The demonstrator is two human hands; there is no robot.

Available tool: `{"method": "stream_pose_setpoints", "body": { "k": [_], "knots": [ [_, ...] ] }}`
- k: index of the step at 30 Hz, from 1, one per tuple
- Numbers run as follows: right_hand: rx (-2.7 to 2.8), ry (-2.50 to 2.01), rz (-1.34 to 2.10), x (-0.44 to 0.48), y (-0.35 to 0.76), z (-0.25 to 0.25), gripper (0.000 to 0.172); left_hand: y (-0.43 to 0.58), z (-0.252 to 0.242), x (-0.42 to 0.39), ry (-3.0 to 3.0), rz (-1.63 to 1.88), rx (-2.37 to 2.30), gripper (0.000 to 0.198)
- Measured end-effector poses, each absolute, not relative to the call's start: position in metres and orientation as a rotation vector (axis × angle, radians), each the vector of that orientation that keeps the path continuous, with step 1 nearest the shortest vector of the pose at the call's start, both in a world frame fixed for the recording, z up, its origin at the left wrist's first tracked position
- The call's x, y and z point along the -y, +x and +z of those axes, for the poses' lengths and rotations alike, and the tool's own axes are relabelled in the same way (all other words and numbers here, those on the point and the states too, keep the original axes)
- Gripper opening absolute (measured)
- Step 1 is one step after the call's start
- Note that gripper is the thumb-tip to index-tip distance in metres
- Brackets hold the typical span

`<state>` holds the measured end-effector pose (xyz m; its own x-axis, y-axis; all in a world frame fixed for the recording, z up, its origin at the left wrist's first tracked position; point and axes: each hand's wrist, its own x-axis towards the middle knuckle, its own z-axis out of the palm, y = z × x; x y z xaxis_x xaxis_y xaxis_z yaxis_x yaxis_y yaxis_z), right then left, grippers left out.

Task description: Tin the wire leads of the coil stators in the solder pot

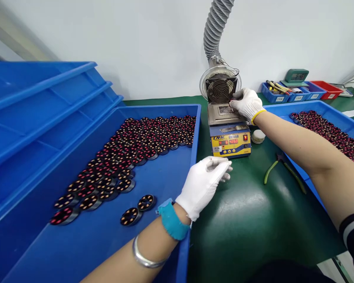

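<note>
My right hand (247,104), in a white glove with a yellow cuff, is closed above the solder pot (230,137). A small dark-red part (231,101) shows at its fingertips, mostly covered by the glove. The pot's metal top has a small square solder bath (225,110), and red digits glow on its yellow front. My left hand (203,182), also white-gloved, hovers over the right rim of a blue tray (165,177). Its fingers are loosely bent, with nothing visible between them. Black rings with copper and red spots (147,143) stand in rows in that tray; two rings (138,210) lie apart nearer me.
A fume hose (216,27) rises behind the pot. Right of it are a round white container (258,136), green-handled pliers (280,163) and a blue tray of small red-black parts (327,125). Small bins (297,92) and a clock (296,76) stand behind; stacked blue trays (47,106) rise at left.
</note>
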<state>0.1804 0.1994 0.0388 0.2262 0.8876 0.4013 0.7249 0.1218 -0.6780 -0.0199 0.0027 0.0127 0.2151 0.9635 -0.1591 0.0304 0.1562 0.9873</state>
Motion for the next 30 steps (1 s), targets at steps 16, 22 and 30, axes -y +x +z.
{"method": "stream_pose_setpoints", "body": {
  "k": [16, 22, 30],
  "knots": [
    [1.594, -1.308, 1.077, -0.043, 0.129, 0.033, 0.028, -0.024, 0.015, 0.002, 1.178, 1.089, -1.035, 0.02],
    [1.544, -1.39, 0.967, -0.053, 0.144, 0.036, 0.026, -0.028, 0.011, -0.002, 1.168, 1.263, -1.096, 0.016],
    [1.608, -1.372, 1.063, -0.04, 0.134, 0.033, 0.027, -0.018, 0.01, 0.005, 1.455, 1.153, -1.28, 0.016]
  ]
}}
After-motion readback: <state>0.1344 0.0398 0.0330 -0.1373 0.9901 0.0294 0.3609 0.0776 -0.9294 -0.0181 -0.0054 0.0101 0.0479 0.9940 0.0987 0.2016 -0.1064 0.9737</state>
